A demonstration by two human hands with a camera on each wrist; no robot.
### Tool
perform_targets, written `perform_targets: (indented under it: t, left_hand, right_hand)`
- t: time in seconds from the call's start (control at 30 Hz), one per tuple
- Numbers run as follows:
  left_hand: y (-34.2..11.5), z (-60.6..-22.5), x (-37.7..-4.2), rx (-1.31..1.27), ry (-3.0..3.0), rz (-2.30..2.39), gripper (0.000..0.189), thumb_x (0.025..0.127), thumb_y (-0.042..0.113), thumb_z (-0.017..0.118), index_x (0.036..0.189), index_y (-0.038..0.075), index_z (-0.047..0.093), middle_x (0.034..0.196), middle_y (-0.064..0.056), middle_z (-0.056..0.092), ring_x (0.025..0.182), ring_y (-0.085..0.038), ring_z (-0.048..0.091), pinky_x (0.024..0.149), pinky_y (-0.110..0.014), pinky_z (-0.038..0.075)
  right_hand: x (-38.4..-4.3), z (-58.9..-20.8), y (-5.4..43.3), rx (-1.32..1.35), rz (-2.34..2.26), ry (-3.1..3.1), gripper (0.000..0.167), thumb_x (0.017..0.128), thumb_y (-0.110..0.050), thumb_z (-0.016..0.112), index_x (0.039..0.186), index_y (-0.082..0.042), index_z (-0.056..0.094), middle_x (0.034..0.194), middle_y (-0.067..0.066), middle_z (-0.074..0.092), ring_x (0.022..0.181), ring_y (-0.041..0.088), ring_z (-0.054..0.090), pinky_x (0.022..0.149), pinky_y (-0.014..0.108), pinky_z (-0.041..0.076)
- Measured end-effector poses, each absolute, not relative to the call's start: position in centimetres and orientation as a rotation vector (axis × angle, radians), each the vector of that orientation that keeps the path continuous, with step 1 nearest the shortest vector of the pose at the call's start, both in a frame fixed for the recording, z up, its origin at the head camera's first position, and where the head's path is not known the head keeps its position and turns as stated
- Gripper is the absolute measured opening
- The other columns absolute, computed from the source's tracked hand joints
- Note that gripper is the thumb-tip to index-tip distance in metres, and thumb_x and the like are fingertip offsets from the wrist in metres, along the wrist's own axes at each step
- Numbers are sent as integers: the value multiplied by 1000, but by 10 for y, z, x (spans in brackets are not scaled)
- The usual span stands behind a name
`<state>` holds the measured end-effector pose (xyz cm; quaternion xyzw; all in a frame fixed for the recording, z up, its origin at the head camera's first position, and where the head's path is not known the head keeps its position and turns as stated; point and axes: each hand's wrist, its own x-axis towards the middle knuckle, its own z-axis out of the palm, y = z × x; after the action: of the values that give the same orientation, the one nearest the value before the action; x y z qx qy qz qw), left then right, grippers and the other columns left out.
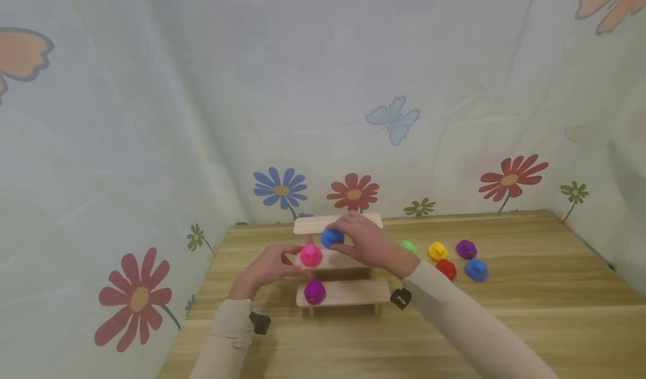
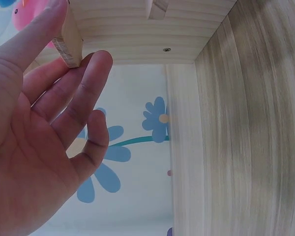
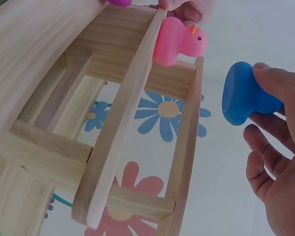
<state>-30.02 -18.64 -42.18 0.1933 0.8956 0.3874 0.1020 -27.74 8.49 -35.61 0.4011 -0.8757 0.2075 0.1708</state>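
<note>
In the head view a three-tier wooden step shelf (image 1: pixel 353 293) stands on the table. My left hand (image 1: pixel 272 264) grips the left end of its middle tier; the left wrist view shows the thumb over the board and fingers (image 2: pixel 86 81) underneath. Beside that thumb a pink rubber duck (image 1: pixel 310 255) sits on the middle tier. My right hand (image 1: pixel 370 241) pinches a blue rubber duck (image 3: pixel 241 93) between thumb and fingers. It hangs apart from the shelf, its flat base showing in the right wrist view. A purple rubber duck (image 1: pixel 315 292) rests on the lowest tier's left end.
To the shelf's right, several ducks lie on the wooden table (image 1: pixel 535 312): green (image 1: pixel 409 247), yellow (image 1: pixel 438 250), purple (image 1: pixel 466 249), red (image 1: pixel 446 269) and another blue duck (image 1: pixel 476 269). A flower-printed cloth (image 1: pixel 313 115) hangs behind the table.
</note>
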Motion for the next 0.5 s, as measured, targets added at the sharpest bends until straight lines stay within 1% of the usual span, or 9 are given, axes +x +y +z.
perform_targets:
  t: [0.27,0.33,0.4,0.5]
  left_hand:
    - [-186,-422,-300,544,2657,1143,54,76,32,78,125,16,60,122,-2,60,80,-14,62,69,-31,51]
    - [-186,-422,-300,539,2663,1145,55,76,31,78,126,16,60,122,-3,60,80,-14,62,68,-31,52]
    - [-186,-422,-299,534,2666,1151,55,76,30,78,125,15,60,122,-4,60,79,-14,62,68,-31,52]
    - [-185,-423,-299,542,2667,1152,55,76,30,79,125,15,60,123,-5,60,79,-14,62,68,-30,52]
  right_hand:
    - [-269,-355,102,1154,576,-2494,37,83,-28,73,115,-13,63,104,-4,63,96,13,52,86,33,45]
    - [-268,-355,106,1151,587,-2499,38,83,-27,73,115,-11,63,104,-3,63,96,14,52,85,33,46]
    - [-267,-356,110,1145,593,-2505,38,83,-27,73,115,-11,62,104,-2,63,95,14,51,81,31,47]
    - [-266,-358,119,1129,608,-2498,38,82,-26,74,114,-9,62,104,-2,62,94,14,50,80,30,48]
